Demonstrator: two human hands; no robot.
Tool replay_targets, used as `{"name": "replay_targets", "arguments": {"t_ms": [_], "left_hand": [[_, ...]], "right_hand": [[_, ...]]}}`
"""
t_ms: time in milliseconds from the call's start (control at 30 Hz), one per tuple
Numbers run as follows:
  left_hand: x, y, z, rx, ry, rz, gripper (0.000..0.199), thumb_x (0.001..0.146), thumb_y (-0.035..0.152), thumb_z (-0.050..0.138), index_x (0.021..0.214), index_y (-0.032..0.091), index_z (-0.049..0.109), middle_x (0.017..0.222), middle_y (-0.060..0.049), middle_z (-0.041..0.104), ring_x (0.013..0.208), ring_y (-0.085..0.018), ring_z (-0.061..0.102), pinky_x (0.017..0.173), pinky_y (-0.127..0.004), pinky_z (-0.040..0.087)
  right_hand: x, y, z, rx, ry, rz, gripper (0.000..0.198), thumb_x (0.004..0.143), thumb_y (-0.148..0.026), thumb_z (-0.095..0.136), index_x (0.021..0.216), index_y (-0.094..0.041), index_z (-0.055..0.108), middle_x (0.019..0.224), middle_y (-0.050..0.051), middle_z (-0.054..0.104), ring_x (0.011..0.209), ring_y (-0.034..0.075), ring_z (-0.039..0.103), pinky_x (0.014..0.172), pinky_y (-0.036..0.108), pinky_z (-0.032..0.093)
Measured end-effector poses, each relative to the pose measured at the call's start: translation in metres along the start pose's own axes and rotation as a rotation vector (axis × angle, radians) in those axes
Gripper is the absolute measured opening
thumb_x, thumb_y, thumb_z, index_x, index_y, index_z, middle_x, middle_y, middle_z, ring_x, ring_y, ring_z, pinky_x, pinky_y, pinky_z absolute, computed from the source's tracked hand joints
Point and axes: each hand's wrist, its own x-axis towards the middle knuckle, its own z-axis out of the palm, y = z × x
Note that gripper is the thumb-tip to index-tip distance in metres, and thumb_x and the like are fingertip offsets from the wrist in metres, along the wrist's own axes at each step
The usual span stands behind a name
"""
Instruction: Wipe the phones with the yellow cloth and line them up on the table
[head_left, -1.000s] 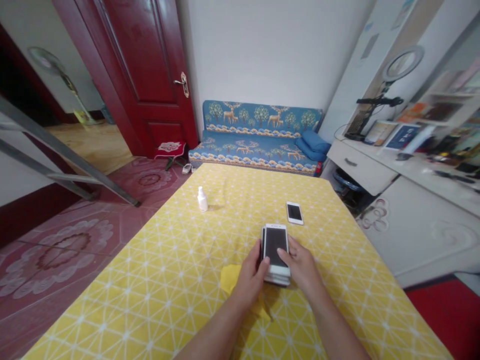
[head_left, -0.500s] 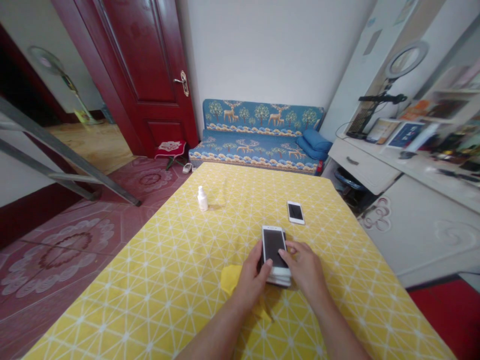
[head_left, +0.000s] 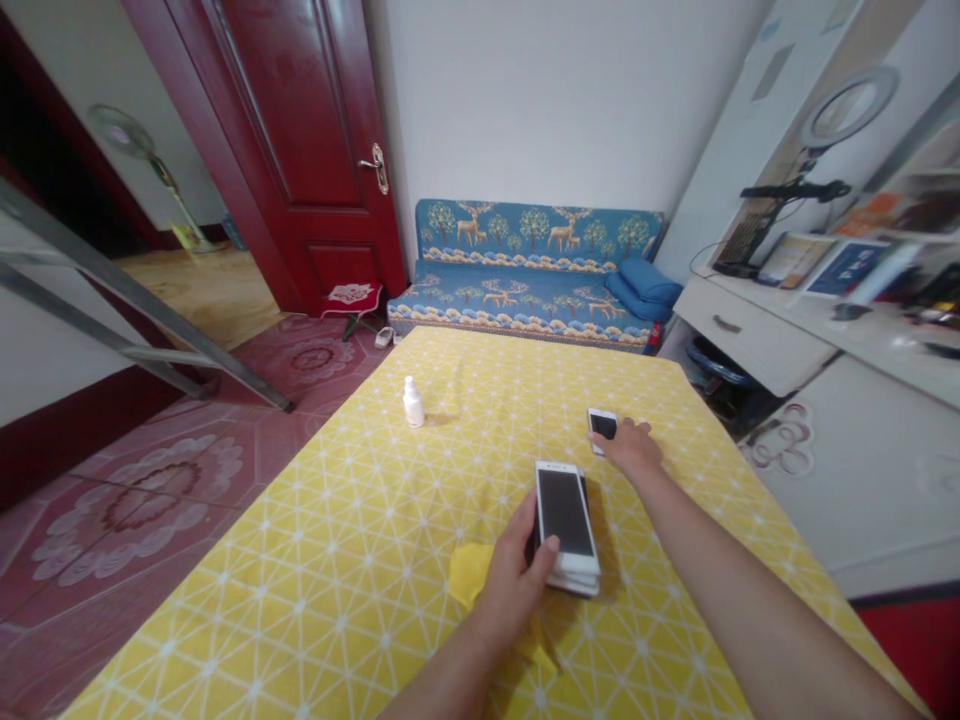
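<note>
My left hand (head_left: 517, 570) grips a stack of smartphones (head_left: 566, 515) from its left side, thumb on the lower edge. The top phone is white with a dark screen facing up; edges of other phones show beneath it. Farther up the table, my right hand (head_left: 634, 448) is closed around a smaller white smartphone (head_left: 602, 424), its thumb at the left edge and its fingers on the right. That phone lies on the table, its lower part covered by the hand. A yellow cloth (head_left: 469, 572) lies partly under my left hand and forearm.
A white spray bottle (head_left: 413, 403) stands upright at the left on the yellow patterned tablecloth (head_left: 337, 520). Beyond the table is a blue sofa (head_left: 517, 280). A white cabinet (head_left: 772, 340) with a ring light (head_left: 847, 110) is on the right, a metal ladder (head_left: 165, 320) on the left.
My right hand has left the phone stack and moved forward and right onto the smaller phone. My left hand stays on the stack. The view has shifted slightly.
</note>
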Motion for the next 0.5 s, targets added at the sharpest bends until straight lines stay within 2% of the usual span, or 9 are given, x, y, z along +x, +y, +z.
{"name": "replay_targets", "arguments": {"t_ms": [267,400,500], "left_hand": [[0.002,0.006,0.0,-0.005,-0.01,0.013,0.053,0.089,0.036,0.051,0.14,0.024,0.041,0.145,-0.005,0.044,0.134,-0.024,0.039,0.114,-0.041,0.027],[0.002,0.002,0.0,-0.023,-0.001,0.004,0.055,0.089,0.037,0.052,0.141,0.024,0.041,0.146,-0.006,0.043,0.134,-0.024,0.039,0.114,-0.042,0.027],[0.002,0.0,0.0,-0.017,0.004,-0.01,0.056,0.088,0.038,0.053,0.141,0.024,0.041,0.146,-0.006,0.042,0.135,-0.025,0.038,0.114,-0.043,0.026]], "right_hand": [[0.024,0.01,-0.004,-0.015,-0.143,-0.035,0.059,0.054,-0.06,0.074,0.093,-0.016,0.067,0.1,0.018,0.069,0.095,0.034,0.066,0.074,0.039,0.049],[0.014,0.026,-0.007,0.04,-0.135,-0.047,0.053,0.044,-0.058,0.079,0.076,-0.018,0.068,0.086,0.014,0.072,0.086,0.033,0.067,0.069,0.038,0.048],[-0.003,0.041,-0.007,0.135,-0.075,-0.058,0.04,0.045,-0.051,0.081,0.064,-0.019,0.065,0.069,0.009,0.07,0.075,0.031,0.068,0.064,0.035,0.048]]}}
